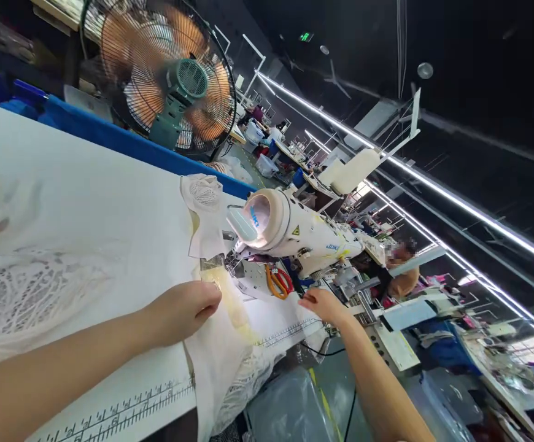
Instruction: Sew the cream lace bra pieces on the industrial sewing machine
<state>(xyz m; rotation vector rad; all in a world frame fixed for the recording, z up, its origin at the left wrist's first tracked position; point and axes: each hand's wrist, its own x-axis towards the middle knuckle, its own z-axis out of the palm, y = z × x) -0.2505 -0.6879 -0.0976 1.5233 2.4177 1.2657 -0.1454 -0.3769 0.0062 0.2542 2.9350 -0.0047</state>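
My left hand (181,310) is closed in a pinch on cream fabric (223,344) that lies on the white sewing table (87,202), just before the needle area. My right hand (325,305) rests at the table's right edge near the orange-handled scissors (278,281); its fingers are curled and what they hold, if anything, is hidden. The white sewing machine (294,230) stands behind both hands. The fabric runs under the machine's foot and hangs over the front edge. A lace piece (205,193) lies beyond the machine.
White lace pieces (27,288) lie on the table at left. A running fan (166,73) stands behind a blue rail (124,141). A ruler strip (124,411) runs along the front edge. Another person (402,270) sits at a far workstation. A clear plastic bin (290,408) stands below.
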